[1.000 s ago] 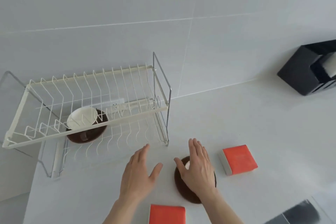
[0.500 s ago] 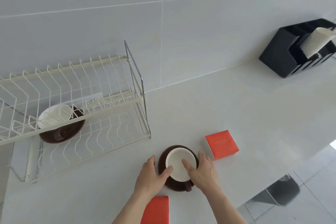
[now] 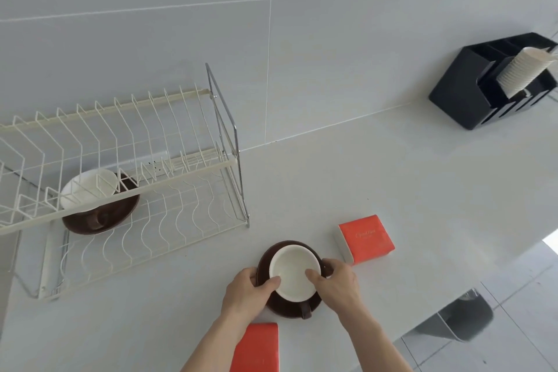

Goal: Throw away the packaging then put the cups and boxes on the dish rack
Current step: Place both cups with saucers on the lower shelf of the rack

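Note:
A brown cup with a white inside (image 3: 294, 270) sits on a brown saucer on the white counter, its handle toward me. My left hand (image 3: 246, 288) grips its left side, thumb on the rim. My right hand (image 3: 333, 282) grips its right side, thumb inside the rim. One orange box (image 3: 365, 238) lies just right of the cup. A second orange box (image 3: 255, 347) lies near the front edge, partly under my left forearm. The white wire dish rack (image 3: 169, 214) stands to the left, with another brown cup and saucer (image 3: 96, 205) on its lower tier.
A black organiser (image 3: 471, 93) holding a stack of white paper cups stands against the tiled wall at the far right. The counter's edge runs along the lower right, with a grey bin (image 3: 465, 315) on the floor below it.
Both hands closed on the cup and saucer, which earlier lay under my right palm. The view has shifted right, so the rack sits further left.

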`<control>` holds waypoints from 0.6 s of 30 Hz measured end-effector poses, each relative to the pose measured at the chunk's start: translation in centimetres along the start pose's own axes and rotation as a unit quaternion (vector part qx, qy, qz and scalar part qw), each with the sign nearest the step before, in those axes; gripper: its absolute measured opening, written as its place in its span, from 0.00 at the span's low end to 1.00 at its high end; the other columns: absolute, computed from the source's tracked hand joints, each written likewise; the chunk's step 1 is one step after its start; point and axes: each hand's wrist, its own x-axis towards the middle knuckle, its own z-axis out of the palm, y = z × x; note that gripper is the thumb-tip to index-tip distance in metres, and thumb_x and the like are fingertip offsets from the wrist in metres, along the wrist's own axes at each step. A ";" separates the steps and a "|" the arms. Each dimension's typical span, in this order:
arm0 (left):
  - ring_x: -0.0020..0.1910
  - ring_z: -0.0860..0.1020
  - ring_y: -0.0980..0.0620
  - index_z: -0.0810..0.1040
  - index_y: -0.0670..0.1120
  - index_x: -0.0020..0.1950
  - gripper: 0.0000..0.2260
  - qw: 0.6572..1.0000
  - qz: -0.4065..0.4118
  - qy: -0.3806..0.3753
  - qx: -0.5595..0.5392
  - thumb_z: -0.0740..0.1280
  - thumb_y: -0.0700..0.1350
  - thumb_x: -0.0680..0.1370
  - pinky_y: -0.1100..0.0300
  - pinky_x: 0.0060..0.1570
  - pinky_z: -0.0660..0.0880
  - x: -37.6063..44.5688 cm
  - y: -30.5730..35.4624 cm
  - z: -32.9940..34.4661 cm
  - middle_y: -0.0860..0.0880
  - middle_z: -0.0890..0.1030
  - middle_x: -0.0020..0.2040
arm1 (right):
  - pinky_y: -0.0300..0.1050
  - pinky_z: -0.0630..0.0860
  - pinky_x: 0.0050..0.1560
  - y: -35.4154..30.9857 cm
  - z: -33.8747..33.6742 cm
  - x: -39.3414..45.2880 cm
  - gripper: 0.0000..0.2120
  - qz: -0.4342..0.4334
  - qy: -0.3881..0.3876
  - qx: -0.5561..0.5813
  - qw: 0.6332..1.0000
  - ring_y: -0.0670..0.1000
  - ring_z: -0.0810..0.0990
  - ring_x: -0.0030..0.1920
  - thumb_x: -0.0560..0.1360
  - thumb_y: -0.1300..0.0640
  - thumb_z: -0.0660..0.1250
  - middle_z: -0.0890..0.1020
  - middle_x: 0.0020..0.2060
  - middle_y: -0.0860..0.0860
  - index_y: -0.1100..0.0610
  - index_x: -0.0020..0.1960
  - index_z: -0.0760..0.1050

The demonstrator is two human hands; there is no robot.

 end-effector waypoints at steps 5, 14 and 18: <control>0.53 0.81 0.54 0.79 0.53 0.59 0.29 0.999 0.005 0.029 -0.023 0.73 0.62 0.62 0.49 0.57 0.80 -0.6 0.3 -2.1 0.56 0.83 0.53 | 0.47 0.79 0.41 -1.6 0.9 -0.6 0.09 -0.021 -0.006 0.009 1.000 0.47 0.81 0.41 0.67 0.48 0.73 0.83 0.38 0.47 0.51 0.42 0.80; 0.52 0.83 0.52 0.81 0.52 0.57 0.29 0.993 0.020 0.080 -0.088 0.75 0.62 0.59 0.47 0.55 0.81 -1.6 0.2 -7.8 0.53 0.86 0.51 | 0.48 0.79 0.40 -7.4 3.4 -1.9 0.10 -0.089 -0.031 0.009 0.995 0.48 0.80 0.40 0.66 0.46 0.72 0.82 0.36 0.48 0.52 0.38 0.79; 0.52 0.83 0.50 0.81 0.52 0.58 0.30 0.989 0.027 0.104 -0.107 0.74 0.62 0.59 0.47 0.55 0.81 -2.0 0.1 -10.7 0.52 0.86 0.51 | 0.42 0.77 0.37 -10.1 5.0 -2.4 0.09 -0.113 -0.047 0.003 0.993 0.43 0.79 0.39 0.66 0.45 0.73 0.82 0.36 0.44 0.48 0.36 0.76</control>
